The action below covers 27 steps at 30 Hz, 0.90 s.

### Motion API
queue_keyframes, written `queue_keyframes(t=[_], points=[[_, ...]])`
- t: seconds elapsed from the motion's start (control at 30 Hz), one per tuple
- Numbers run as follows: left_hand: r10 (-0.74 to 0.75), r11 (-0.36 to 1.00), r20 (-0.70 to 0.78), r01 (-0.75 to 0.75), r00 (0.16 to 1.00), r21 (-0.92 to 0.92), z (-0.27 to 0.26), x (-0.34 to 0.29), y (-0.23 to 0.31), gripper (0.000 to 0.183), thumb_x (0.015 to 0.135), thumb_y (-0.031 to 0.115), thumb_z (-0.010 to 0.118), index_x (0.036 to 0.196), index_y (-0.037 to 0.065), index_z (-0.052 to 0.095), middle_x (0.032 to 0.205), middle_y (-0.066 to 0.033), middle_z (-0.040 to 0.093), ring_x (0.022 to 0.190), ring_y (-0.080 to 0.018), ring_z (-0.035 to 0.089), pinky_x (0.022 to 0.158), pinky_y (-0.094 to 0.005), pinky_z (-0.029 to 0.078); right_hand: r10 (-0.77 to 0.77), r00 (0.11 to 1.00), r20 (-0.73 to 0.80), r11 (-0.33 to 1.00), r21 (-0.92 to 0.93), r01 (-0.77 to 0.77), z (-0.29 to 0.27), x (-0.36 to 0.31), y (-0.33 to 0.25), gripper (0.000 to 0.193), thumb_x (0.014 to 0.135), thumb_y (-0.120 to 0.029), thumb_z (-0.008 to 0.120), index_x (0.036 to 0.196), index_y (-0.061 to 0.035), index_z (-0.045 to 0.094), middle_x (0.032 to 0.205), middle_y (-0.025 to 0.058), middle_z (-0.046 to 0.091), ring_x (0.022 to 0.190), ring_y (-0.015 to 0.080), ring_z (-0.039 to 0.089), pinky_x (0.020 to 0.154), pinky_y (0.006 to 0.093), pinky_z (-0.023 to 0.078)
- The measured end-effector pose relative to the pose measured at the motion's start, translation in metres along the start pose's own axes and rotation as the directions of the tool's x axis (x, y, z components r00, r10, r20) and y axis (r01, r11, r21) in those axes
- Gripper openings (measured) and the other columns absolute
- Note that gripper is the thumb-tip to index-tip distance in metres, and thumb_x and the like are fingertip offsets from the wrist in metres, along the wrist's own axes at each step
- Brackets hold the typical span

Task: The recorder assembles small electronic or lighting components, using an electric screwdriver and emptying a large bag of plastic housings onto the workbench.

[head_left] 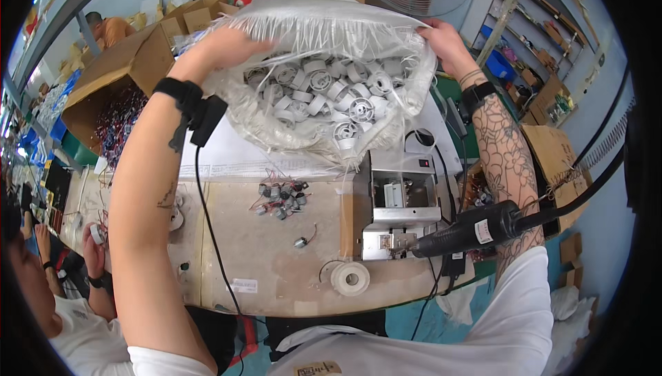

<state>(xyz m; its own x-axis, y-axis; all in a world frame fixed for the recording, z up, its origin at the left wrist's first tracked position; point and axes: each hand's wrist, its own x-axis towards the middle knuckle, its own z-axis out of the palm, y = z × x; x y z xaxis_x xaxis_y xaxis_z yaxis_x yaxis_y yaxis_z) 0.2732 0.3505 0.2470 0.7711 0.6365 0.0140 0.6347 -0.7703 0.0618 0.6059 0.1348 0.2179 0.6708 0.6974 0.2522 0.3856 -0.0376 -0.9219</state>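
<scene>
Far left, a co-worker (72, 331) in a white shirt has a small white round part (98, 233) in hand. Next along, a tipped cardboard box (141, 55) gapes at me, full of small wired parts (123, 117). Now my left hand (234, 46), at the left of the woven sack (258, 135): its fingertips blur into the frayed mouth, so I can't tell whether they're clamped or merely touching. And here's the sack itself, wide open at the far side of the desk (234, 245), over a white sheet, loaded with white plastic housings (321, 105). Nearer me, small motors (281, 197) lie in a cluster, with one lone motor (301, 242) just beside and a white tape roll (338, 281) closer still. Then a metal fixture (407, 214); beyond it, my right hand (447, 42), fingers pinched on the sack's right edge! A black power screwdriver (455, 237) points leftward at the fixture, and an open carton (562, 162) closes the right.
</scene>
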Motion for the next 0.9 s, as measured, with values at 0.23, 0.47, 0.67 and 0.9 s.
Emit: queue_keyframes(t=[0.23,0.47,0.67,0.9], points=[[0.286,0.953,0.227,-0.253,0.931,-0.165,0.047,-0.035,0.010,0.088,0.080,0.071,0.058,0.137,0.003,0.049,0.129,-0.0240,0.057,0.119,-0.0367,0.055,0.102,-0.0404,0.043,0.045,0.998,0.042,0.987,0.150,-0.051,-0.010,0.016,-0.016,0.035,0.091,-0.012,0.056,0.122,0.0056,0.054,0.110,0.0122,0.064,0.093,0.0212,0.064,0.079,0.0336,0.053],[0.391,0.918,0.531,-0.361,0.752,-0.165,0.123,-0.098,0.025,0.089,0.075,0.063,0.070,0.140,0.007,0.045,0.128,-0.0251,0.057,0.122,-0.0376,0.052,0.104,-0.0405,0.040,-0.016,0.999,0.049,0.990,-0.141,0.022,-0.015,-0.007,-0.004,0.042,0.086,-0.017,0.064,0.120,0.0048,0.056,0.110,0.0128,0.066,0.097,0.0226,0.064,0.085,0.0326,0.050],[0.442,0.875,0.068,-0.447,0.894,0.188,0.174,-0.122,-0.023,0.054,0.076,0.021,0.072,0.125,0.005,0.056,0.108,-0.0233,0.064,0.106,-0.0390,0.060,0.091,-0.0455,0.047,-0.145,0.922,0.358,0.627,-0.688,0.365,-0.016,-0.050,0.004,0.056,0.069,-0.016,0.074,0.120,0.0013,0.056,0.110,0.0188,0.066,0.102,0.0318,0.063,0.092,0.0368,0.048],[0.390,0.916,-0.050,-0.382,0.920,0.123,0.185,-0.119,-0.045,0.034,0.081,0.006,0.052,0.114,0.002,0.061,0.107,-0.0252,0.063,0.102,-0.0386,0.061,0.091,-0.0485,0.047,-0.086,0.964,0.253,0.180,-0.947,0.264,-0.007,-0.038,0.038,0.024,0.077,-0.010,0.056,0.093,0.0022,0.068,0.093,0.0226,0.068,0.087,0.0377,0.067,0.080,0.0440,0.053]])
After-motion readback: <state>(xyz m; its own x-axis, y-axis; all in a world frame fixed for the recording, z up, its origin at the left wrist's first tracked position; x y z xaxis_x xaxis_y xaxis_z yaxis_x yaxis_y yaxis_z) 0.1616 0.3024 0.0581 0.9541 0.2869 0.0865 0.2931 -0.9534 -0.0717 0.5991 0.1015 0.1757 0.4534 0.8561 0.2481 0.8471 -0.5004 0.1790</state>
